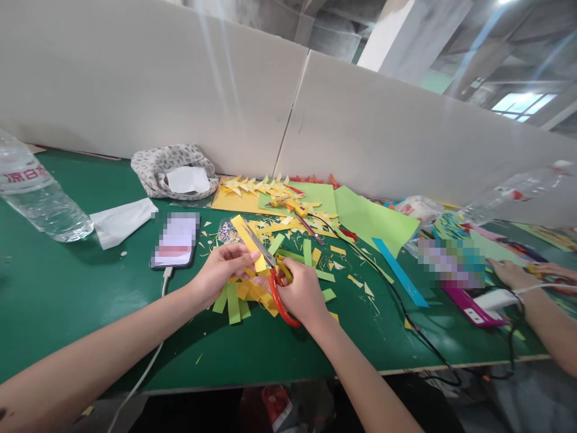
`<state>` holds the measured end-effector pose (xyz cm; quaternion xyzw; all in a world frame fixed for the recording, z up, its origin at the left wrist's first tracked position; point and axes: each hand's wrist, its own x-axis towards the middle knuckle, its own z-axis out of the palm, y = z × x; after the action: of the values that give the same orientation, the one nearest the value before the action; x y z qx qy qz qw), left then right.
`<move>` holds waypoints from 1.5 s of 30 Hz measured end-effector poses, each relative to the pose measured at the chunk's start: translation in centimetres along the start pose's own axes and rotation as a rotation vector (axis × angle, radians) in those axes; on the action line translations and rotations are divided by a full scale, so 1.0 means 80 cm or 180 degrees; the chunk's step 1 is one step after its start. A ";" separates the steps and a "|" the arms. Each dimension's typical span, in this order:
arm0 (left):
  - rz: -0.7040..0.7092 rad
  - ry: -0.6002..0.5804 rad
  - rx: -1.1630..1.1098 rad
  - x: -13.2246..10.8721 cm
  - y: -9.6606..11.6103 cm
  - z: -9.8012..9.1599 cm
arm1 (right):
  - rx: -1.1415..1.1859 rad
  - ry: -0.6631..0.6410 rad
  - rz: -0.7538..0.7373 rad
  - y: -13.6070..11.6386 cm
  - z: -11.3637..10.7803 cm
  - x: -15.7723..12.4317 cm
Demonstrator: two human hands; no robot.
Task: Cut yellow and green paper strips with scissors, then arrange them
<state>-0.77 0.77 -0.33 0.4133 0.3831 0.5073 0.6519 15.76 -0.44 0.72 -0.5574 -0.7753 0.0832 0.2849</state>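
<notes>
On the green table (67,288), near its front edge, both of the person's hands work close together over a heap of cut strips (238,296) in yellow and green. The left hand (225,264) is closed in a pinch, thumb and fingertips gripping the near end of a yellow strip (247,236) that slants up and away from it. The right hand (304,294) is curled tight through the red loops of the scissors (271,270); their metal blades point up and to the left and lie against the yellow strip, just beside the left fingertips. How far apart the blades stand I cannot tell.

Left of the hands lies a phone (177,240), face up, with a white cable (148,361) running from it over the table edge. Further left are a sheet of white paper (121,221) and a clear water bottle (36,192) lying tilted. Behind the phone a patterned cloth pouch (174,168) sits against the white partition (135,78). Beyond the hands lie a yellow sheet (234,201), a green sheet (374,219) and a blue strip (399,270), with small scraps scattered about. At the far right another person's hand (511,273) rests on the table beside a pink box (473,307)
</notes>
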 end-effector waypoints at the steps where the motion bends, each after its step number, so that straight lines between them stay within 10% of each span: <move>1: 0.0012 -0.0003 0.0010 0.000 0.000 0.001 | 0.0002 0.0010 -0.0008 0.000 0.000 0.000; 17: 0.0493 0.0523 -0.0090 0.004 0.011 -0.005 | -0.0208 0.0026 -0.0024 0.010 0.005 -0.002; 45: 0.0321 0.0291 -0.0182 0.005 0.006 -0.006 | 0.0054 0.0096 -0.0076 0.007 0.007 -0.001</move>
<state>-1.32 1.29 -0.07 0.3898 0.3766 0.5685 0.6189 15.97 -0.17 -0.01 -0.5470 -0.7767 0.0780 0.3023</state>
